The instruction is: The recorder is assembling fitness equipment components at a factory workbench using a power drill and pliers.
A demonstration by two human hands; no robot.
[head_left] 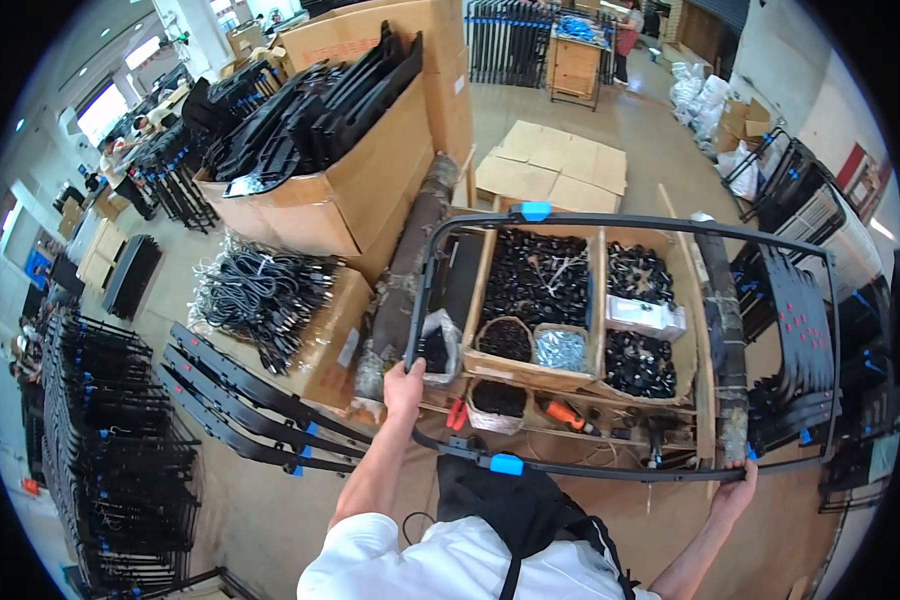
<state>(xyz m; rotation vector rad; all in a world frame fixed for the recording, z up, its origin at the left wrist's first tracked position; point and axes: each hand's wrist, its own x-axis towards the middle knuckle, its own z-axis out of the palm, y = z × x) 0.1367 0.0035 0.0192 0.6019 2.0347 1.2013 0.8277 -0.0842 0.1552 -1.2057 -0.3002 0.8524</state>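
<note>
A large black rectangular tube frame (620, 473) is held level in front of me over a wooden workbench. My left hand (403, 388) is closed round its left side near the front corner. My right hand (738, 487) grips the front bar toward the right. Blue pads sit on the frame, one on the far bar (535, 211) and one on the near bar (506, 464). Through the frame I see a divided wooden bin (600, 345) of small black parts, with a bag of silvery screws (560, 349) and a white box (646, 318).
Left of the bench lie bundled black cables (270, 300) on a carton, and a big carton (370, 190) of black parts. Black frames stand stacked at the left (120, 450) and right (800, 320). An orange-handled tool (564, 413) rests on the lower shelf. People work far off.
</note>
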